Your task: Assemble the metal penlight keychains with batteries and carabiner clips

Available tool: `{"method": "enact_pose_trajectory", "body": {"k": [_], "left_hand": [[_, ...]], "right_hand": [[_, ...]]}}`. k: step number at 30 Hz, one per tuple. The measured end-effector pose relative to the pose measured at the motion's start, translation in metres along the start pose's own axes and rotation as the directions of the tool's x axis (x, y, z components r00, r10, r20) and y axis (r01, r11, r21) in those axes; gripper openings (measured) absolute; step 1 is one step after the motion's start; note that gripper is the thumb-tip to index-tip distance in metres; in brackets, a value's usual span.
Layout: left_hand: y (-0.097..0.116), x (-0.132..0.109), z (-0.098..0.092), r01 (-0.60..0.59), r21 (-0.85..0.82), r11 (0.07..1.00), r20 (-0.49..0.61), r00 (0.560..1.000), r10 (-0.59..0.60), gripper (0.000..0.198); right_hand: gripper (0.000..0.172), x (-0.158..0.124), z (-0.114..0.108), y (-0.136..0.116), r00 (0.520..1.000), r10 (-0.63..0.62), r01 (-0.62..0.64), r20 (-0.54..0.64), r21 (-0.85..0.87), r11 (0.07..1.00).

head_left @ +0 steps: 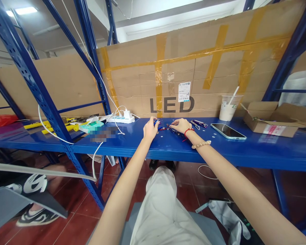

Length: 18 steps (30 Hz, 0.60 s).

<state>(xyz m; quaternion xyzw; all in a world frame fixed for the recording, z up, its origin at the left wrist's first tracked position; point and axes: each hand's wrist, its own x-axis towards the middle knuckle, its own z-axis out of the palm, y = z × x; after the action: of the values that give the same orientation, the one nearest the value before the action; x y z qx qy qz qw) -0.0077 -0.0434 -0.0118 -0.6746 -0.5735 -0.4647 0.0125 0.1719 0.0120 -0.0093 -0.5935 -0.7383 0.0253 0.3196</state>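
My left hand (150,129) is closed over the blue shelf top (132,140), its fingertips pinching a small blue piece (156,122) with a bit of metal. Across from it my right hand (181,125), with a red string and a beaded bracelet at the wrist, has its fingers pressed together above a few small dark blue and red pieces (164,128). Whatever lies between those right fingertips is too small to make out. Just right of that hand lie several metal snap hooks (199,124) with dark blue straps.
A phone (228,131), a lidded cup (227,108) with a straw and an open cardboard box (272,120) stand to the right. Left are a white power strip (121,118), cables, a teal packet (91,126) and yellow tools (63,126). Behind rises a cardboard panel (137,81).
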Motion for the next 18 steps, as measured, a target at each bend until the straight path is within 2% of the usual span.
{"method": "enact_pose_trajectory", "body": {"k": [5, 8, 12, 18], "left_hand": [[0.0010, -0.0007, -0.0009, -0.006, -0.004, 1.000, -0.022, 1.000, 0.006, 0.013], [0.0015, -0.0013, -0.0013, 0.013, -0.023, 1.000, -0.028, 0.999, -0.014, 0.014], [0.0000, -0.0005, 0.0002, 0.029, -0.083, 0.996, 0.030, 0.999, -0.027, 0.019], [-0.0061, 0.0040, 0.0081, -0.039, -0.231, 0.972, 0.109, 0.992, 0.066, 0.016]], "right_hand": [[0.034, 0.0001, -0.0005, -0.0001, 0.995, -0.021, 0.022, 0.100, -0.013, 1.000], [0.032, 0.0015, -0.0004, 0.0004, 0.991, -0.016, 0.017, 0.135, -0.009, 1.000], [0.025, 0.0021, -0.0004, 0.0008, 0.992, -0.037, 0.036, 0.124, 0.011, 0.999], [0.023, 0.0000, -0.0016, -0.0018, 0.990, -0.008, 0.004, 0.142, 0.032, 0.999]]}}
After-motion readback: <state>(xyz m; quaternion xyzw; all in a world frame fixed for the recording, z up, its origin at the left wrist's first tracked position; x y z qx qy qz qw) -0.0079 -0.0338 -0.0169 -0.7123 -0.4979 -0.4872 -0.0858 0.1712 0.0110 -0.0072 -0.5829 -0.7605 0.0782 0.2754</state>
